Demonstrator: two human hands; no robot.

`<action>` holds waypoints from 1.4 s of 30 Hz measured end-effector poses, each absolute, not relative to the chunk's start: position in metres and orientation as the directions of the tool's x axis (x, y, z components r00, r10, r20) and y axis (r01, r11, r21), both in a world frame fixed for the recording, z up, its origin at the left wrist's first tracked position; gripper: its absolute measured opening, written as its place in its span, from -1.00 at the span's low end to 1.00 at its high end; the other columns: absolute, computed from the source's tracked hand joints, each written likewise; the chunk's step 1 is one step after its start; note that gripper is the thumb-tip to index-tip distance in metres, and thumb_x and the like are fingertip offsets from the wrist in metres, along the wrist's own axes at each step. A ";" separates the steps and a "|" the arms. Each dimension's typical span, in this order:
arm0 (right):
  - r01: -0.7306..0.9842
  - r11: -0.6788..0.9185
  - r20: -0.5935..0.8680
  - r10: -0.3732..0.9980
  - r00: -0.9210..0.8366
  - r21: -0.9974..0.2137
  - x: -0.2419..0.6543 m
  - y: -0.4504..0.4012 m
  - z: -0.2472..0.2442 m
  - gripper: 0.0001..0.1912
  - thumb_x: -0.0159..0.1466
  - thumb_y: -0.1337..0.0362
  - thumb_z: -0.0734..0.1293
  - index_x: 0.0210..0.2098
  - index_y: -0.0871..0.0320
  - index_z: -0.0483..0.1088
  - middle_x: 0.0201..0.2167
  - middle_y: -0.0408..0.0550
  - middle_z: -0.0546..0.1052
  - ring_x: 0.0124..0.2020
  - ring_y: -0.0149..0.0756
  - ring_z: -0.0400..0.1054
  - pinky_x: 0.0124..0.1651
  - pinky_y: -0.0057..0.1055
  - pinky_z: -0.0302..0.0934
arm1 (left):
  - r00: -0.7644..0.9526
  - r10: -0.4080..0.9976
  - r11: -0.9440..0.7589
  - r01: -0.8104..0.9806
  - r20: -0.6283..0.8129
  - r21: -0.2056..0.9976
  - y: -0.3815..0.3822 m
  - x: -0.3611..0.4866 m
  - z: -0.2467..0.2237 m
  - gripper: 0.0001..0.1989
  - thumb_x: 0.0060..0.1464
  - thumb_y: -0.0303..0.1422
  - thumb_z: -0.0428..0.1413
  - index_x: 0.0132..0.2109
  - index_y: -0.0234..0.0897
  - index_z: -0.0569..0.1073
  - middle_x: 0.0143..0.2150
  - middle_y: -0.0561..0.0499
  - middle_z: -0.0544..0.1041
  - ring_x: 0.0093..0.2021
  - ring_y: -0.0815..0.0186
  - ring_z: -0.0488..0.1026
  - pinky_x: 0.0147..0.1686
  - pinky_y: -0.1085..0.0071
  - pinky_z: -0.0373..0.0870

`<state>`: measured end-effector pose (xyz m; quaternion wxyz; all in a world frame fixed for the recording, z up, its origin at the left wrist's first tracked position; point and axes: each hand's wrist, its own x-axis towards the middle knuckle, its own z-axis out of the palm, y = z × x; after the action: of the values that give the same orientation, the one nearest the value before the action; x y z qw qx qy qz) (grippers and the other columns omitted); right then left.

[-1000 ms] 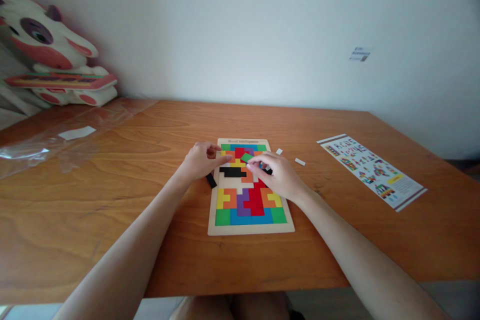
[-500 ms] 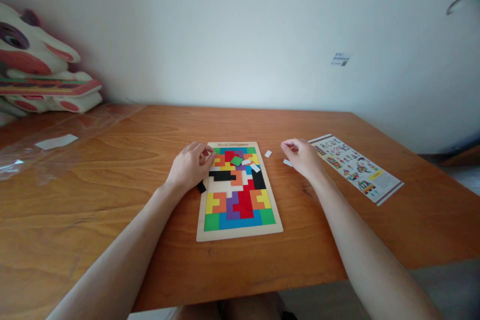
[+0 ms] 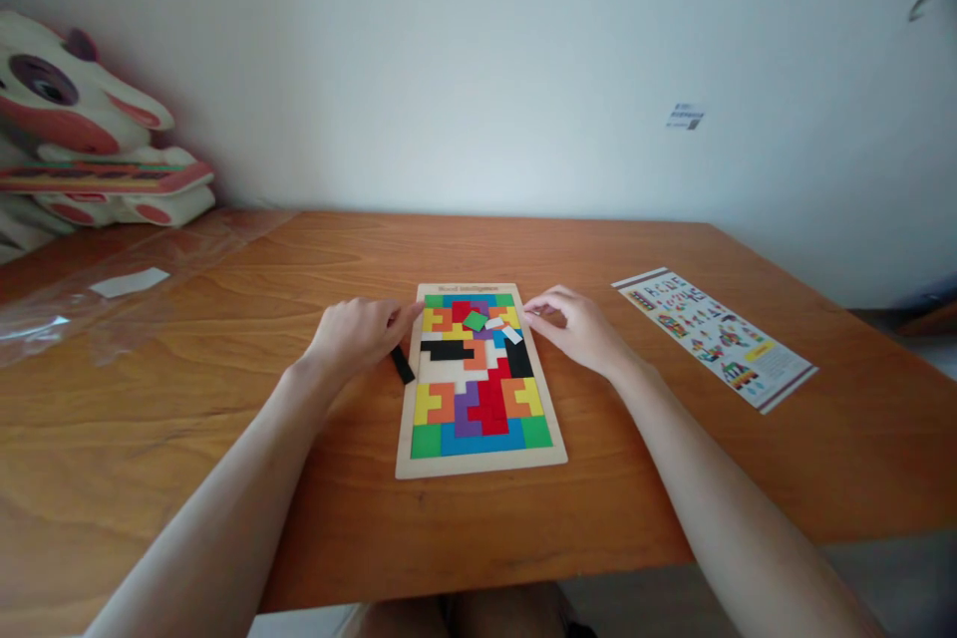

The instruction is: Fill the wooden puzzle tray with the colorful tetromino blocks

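A wooden puzzle board [image 3: 482, 469] lies on the table, largely filled with coloured blocks. On top of its upper part rest a loose green piece [image 3: 474, 321] and two small white pieces [image 3: 512, 335]. My left hand [image 3: 363, 331] is at the board's upper left edge, thumb and fingers bent near each other; whether they hold anything is hidden. A black piece [image 3: 402, 366] lies by the left edge, below that hand. My right hand [image 3: 572, 324] is beside the upper right edge, its fingertips close together around something too small to make out.
A printed pattern sheet [image 3: 718, 339] lies on the table [image 3: 598, 518] at the right. Clear plastic wrap with a white label [image 3: 130, 282] is at the left. Behind it stands a cow-shaped toy keyboard [image 3: 105, 177] against the wall.
My right hand has moved left to the board's edge, where a small white piece lay before. My left hand has shifted slightly left, showing more of the black piece.
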<state>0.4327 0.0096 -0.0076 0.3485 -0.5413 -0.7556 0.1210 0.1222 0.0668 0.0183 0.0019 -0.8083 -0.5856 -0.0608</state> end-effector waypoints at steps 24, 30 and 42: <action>0.764 0.412 0.388 0.893 -0.229 -0.496 0.431 0.011 -0.017 -0.78 0.34 0.13 0.29 -0.19 0.10 0.50 -0.21 -0.01 0.51 -0.18 -0.23 0.43 -0.08 -0.26 0.33 | 0.678 0.709 -0.366 0.589 -0.195 0.720 0.082 0.084 0.020 -0.67 -0.17 -0.04 0.30 -0.40 -0.21 0.59 -0.39 0.02 0.56 -0.37 0.31 0.43 -0.38 0.46 0.31; 0.735 0.461 0.433 0.866 -0.250 -0.497 0.418 0.006 -0.007 -0.82 0.34 0.17 0.29 -0.20 0.09 0.50 -0.23 -0.01 0.52 -0.19 -0.22 0.43 -0.10 -0.24 0.34 | 0.626 0.765 -0.247 0.504 -0.153 0.827 0.070 0.106 0.027 -0.68 -0.15 -0.08 0.30 -0.29 -0.20 0.66 -0.36 0.02 0.63 -0.40 0.31 0.46 -0.40 0.46 0.34; 0.553 0.599 0.488 0.798 -0.354 -0.578 0.350 -0.015 -0.007 -0.78 0.31 0.22 0.36 -0.05 0.04 0.47 -0.20 -0.05 0.56 -0.18 -0.28 0.47 -0.06 -0.27 0.37 | 0.674 0.711 -0.200 0.466 -0.200 0.862 0.060 0.128 0.025 -0.66 -0.09 -0.09 0.28 -0.24 -0.22 0.66 -0.50 0.04 0.54 -0.51 0.39 0.38 -0.52 0.50 0.31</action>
<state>0.3499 -0.0152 -0.0070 0.3844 -0.4184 -0.8074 0.1590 0.1282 0.0600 0.0250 -0.5023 -0.7648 -0.3846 -0.1218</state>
